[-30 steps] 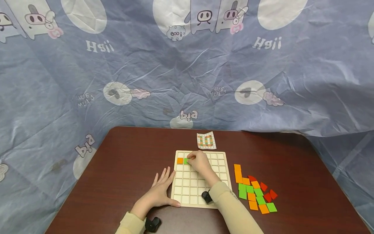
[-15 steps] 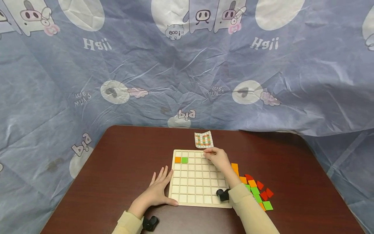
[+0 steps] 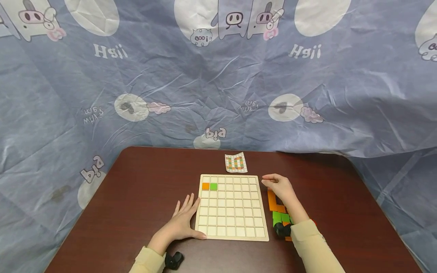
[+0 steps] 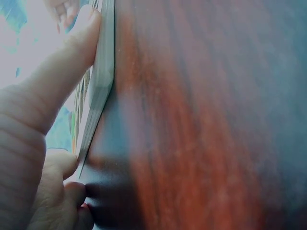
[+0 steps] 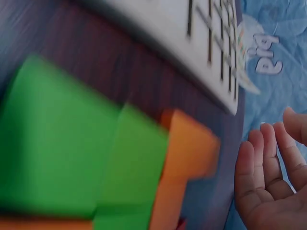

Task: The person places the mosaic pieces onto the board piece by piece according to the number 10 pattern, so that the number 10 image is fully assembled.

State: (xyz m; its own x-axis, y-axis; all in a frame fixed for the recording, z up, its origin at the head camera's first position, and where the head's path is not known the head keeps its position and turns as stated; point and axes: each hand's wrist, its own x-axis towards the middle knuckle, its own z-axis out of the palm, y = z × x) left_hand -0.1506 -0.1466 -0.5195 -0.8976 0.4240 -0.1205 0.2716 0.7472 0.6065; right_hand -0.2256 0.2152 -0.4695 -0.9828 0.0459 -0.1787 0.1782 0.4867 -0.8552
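A pale wooden grid board (image 3: pixel 232 207) lies on the table, with an orange square tile (image 3: pixel 205 186) and a green square tile (image 3: pixel 213 186) side by side in its second row from the back, at the left. My left hand (image 3: pixel 182 223) rests at the board's left edge, fingers spread and thumb on the near-left corner; the left wrist view shows the thumb (image 4: pixel 72 62) against the board's side. Past the right edge, my right hand (image 3: pixel 280 188) hovers near loose orange tiles (image 3: pixel 273 203) and green tiles (image 5: pixel 62 143). Its fingers are loosely bent, and nothing shows between them and the thumb.
A small paper card (image 3: pixel 236 163) with a coloured grid pattern lies behind the board. The right forearm hides part of the loose tile group. A blue printed cloth (image 3: pixel 191 76) hangs behind the dark brown table (image 3: pixel 153 178).
My right hand has let go of the green tile, which now lies in the board beside the orange one, and has moved right, off the board toward the loose tiles. The left hand stays put.
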